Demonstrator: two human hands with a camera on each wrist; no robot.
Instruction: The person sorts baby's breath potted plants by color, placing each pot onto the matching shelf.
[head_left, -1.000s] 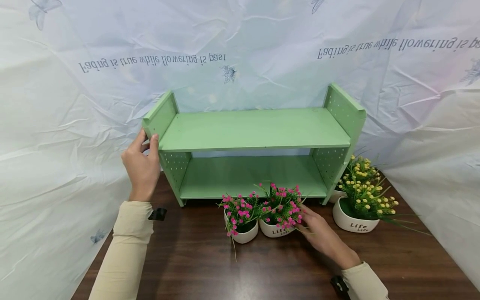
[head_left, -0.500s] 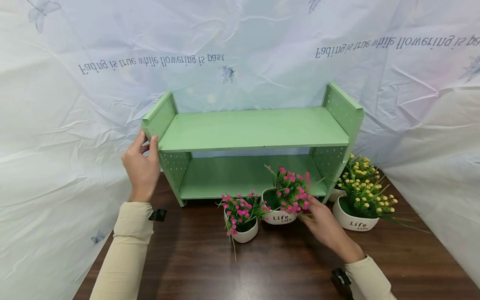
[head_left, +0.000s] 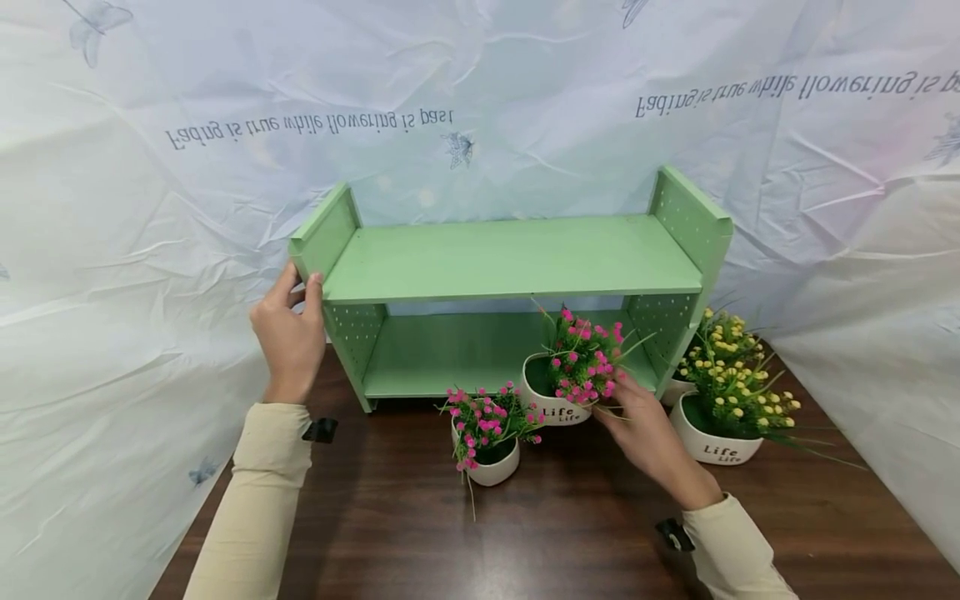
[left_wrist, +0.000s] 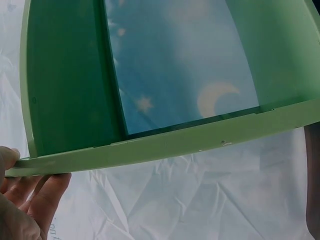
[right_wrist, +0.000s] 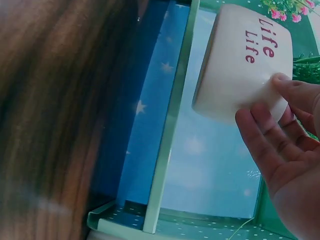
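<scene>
My left hand [head_left: 291, 337] grips the left side panel of a green two-tier shelf [head_left: 517, 258], thumb on the front edge and fingers behind, as the left wrist view also shows. My right hand [head_left: 648, 437] holds a white flowerpot [right_wrist: 245, 65] with "Life" lettering and pink artificial flowers [head_left: 588, 358], thumb and fingers at its right end. The pot is raised off the table, in front of the lower shelf [head_left: 450, 354]. A second white pot of pink flowers [head_left: 495, 471] stands on the table to its left.
Two white pots with yellow flowers [head_left: 720, 442] stand beside the shelf's right side, one behind the other. The dark wooden table [head_left: 420, 533] runs under everything. A pale printed cloth [head_left: 525, 100] hangs behind and at both sides.
The right hand has lifted the pink-flowered pot off the table and moved it up toward the lower shelf. The left hand keeps its place on the shelf panel.
</scene>
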